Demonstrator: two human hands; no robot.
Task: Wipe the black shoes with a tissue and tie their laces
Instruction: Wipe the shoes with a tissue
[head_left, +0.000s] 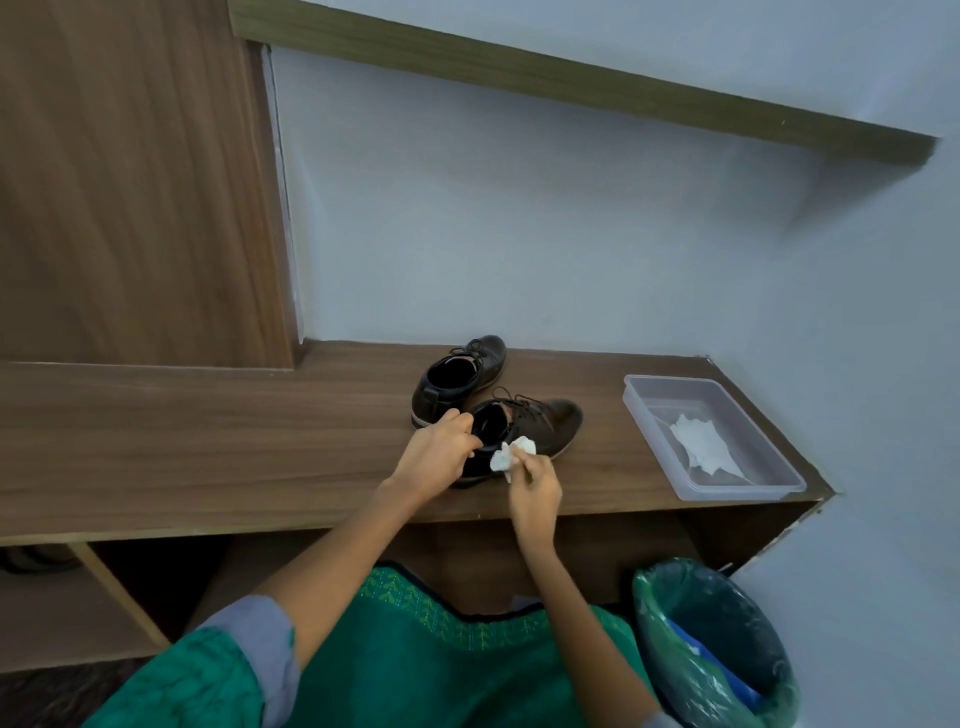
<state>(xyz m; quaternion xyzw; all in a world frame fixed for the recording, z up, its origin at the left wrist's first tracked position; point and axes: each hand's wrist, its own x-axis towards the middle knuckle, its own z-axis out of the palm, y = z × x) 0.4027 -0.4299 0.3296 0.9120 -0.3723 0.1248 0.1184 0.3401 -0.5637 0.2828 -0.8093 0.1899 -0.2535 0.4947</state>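
Tissue in right grip

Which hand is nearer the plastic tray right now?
Right. The right hand, holding a crumpled tissue, is at the near shoe's side, nearer the plastic tray. The left hand grips the shoe's heel, farther away.

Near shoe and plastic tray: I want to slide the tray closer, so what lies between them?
Nothing: in the head view, only bare wooden shelf separates near shoe from plastic tray.

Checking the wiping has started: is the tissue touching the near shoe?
Touching. The head view shows the tissue in the right hand pressed against the near shoe.
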